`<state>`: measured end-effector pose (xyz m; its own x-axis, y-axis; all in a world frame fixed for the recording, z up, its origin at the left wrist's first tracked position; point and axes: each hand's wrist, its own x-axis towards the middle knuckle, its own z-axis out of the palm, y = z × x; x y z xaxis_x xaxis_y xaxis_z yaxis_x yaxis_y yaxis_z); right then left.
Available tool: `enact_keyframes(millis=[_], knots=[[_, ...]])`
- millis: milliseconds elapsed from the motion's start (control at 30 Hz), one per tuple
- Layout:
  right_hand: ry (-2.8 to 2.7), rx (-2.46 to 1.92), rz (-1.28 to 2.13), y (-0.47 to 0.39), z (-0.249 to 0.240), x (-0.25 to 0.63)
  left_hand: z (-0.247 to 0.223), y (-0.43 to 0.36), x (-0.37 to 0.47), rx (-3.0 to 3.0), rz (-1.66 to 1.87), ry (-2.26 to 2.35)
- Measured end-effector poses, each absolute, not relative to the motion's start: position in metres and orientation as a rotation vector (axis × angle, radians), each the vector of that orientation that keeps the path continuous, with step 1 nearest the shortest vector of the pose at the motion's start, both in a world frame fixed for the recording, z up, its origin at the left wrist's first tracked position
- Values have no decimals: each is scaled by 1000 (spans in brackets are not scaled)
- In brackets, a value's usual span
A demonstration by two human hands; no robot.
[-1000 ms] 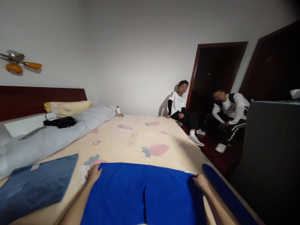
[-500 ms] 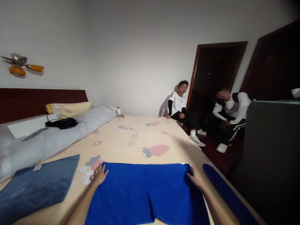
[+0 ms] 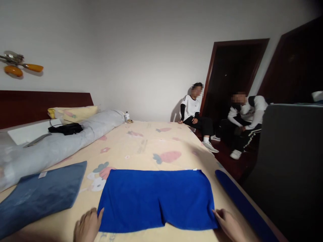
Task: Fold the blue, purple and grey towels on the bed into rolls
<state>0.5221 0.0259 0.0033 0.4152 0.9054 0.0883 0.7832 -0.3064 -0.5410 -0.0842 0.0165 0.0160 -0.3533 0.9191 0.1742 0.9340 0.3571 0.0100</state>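
Observation:
A blue towel [image 3: 136,198] lies spread on the bed in front of me, with a small white tag on its far edge and a crease running up from its near edge. My left hand [image 3: 88,225] is at the towel's near left corner, fingers curled and thumb against the edge, pinching it. On the opposite side, my right hand [image 3: 228,223] has its fingertips closed on the right edge near the bottom corner. A grey-blue cloth [image 3: 47,193] with a white label lies flat to the left.
Another blue item [image 3: 242,205] lies along the bed's right edge. A rolled grey quilt [image 3: 93,131] holds a black item [image 3: 66,128], with a yellow pillow [image 3: 83,114] behind. Two people sit beyond the bed [image 3: 141,151]. A dark panel [image 3: 290,158] stands at the right.
Both hands have moved from the towel's far corners down to its near side corners. The towel's near edge now shows fully, and the view has shifted slightly.

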Motion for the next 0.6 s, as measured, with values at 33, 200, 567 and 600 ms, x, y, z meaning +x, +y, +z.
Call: enact_keyframes(millis=[33,200,567,600], knots=[[-1447,-2157,364,28,9,516,16,16,-83,-1711,-193,-2505],[-1289,-2084,468,31,31,505,10,22,-97,-1750,-707,-2646],[-884,-1785,780,3,34,525,14,12,-132,-1355,-1840,-2952],[-926,-1804,761,2,32,530,14,10,-135,-1361,-1813,-2960]])
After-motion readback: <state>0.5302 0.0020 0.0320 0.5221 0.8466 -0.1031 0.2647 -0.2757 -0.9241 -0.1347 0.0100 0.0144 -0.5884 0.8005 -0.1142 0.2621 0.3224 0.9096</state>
